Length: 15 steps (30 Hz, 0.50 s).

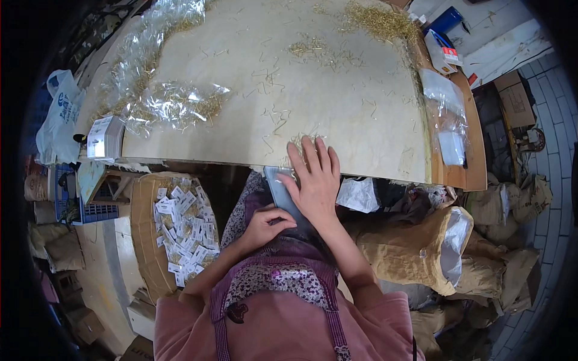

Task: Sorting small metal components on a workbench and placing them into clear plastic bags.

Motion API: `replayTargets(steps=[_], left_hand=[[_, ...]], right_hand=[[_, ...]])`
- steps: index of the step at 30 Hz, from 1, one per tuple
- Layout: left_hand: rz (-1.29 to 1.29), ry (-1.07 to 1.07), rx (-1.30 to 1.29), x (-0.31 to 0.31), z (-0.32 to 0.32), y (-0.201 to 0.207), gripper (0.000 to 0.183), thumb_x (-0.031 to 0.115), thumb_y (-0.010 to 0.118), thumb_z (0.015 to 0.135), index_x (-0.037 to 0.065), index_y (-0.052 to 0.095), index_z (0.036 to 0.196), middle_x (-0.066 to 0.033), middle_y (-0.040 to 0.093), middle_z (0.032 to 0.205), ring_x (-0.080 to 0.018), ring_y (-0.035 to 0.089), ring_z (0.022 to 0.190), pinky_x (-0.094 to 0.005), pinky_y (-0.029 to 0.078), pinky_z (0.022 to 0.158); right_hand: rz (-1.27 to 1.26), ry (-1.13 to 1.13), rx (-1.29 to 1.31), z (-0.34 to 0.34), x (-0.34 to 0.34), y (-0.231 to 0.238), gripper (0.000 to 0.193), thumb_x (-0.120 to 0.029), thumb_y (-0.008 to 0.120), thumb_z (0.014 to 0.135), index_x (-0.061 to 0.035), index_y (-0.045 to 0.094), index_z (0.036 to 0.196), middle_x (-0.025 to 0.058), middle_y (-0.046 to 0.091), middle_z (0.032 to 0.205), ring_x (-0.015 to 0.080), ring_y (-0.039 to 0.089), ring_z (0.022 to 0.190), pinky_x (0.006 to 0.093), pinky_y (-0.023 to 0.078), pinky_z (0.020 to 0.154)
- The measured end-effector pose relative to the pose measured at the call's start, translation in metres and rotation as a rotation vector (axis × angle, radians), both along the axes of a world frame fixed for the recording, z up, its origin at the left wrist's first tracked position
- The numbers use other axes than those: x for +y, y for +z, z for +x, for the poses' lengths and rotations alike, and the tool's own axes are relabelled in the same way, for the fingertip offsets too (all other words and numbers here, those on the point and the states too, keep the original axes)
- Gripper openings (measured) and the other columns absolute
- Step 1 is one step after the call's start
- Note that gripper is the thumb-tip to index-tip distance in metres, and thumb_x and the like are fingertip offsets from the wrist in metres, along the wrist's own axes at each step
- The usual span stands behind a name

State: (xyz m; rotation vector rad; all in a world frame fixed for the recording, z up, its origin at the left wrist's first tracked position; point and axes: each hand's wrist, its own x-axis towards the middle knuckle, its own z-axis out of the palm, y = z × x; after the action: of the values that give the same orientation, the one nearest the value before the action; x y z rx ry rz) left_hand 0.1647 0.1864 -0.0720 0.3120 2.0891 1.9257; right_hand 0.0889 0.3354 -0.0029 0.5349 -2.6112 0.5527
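My right hand (316, 186) lies over the near edge of the pale work table (211, 141). Its fingers are stretched out on the tabletop, next to a few thin gold-coloured bent wire pieces (278, 118). Under its thumb and palm, a bluish clear plastic sheet or bag (282, 191) slants from the table edge down toward my lap. Close to the lower end of this plastic is my left hand (270, 226), its thumb and curled fingers pinched together. Whatever sits between those fingertips is too small or hidden to make out.
Clear bags of gold wire pieces (174, 105) lie at the table's left, beside a stack of white cards (106, 138). A loose wire pile (382, 23) is at the far right. Below left stands an open sack (147, 231) of small carded packets; brown sacks (400, 246) lie right.
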Motion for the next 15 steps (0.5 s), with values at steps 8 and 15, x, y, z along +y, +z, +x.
replayTargets(steps=[8,15], left_hand=[[-0.059,-0.048,-0.036,-0.003,-0.008,0.007,0.008,0.003,0.070,0.078,0.000,0.068,0.085,-0.0063,0.063,0.086,-0.0127,0.058,0.082,-0.0248,0.046,0.075],[-0.064,-0.049,-0.049,-0.002,-0.010,-0.001,0.007,0.002,0.068,0.078,0.000,0.069,0.085,-0.0061,0.064,0.087,-0.0127,0.060,0.081,-0.0245,0.047,0.073]], right_hand=[[-0.405,0.178,0.106,0.022,0.032,-0.016,0.036,0.008,0.051,0.071,-0.0017,0.063,0.104,0.0150,0.058,0.118,0.0317,0.054,0.112,0.0472,0.030,0.104],[-0.434,-0.116,0.115,0.052,0.052,-0.041,0.022,0.009,0.054,0.074,-0.0033,0.061,0.091,0.0111,0.056,0.092,0.0267,0.049,0.087,0.0360,0.037,0.080]])
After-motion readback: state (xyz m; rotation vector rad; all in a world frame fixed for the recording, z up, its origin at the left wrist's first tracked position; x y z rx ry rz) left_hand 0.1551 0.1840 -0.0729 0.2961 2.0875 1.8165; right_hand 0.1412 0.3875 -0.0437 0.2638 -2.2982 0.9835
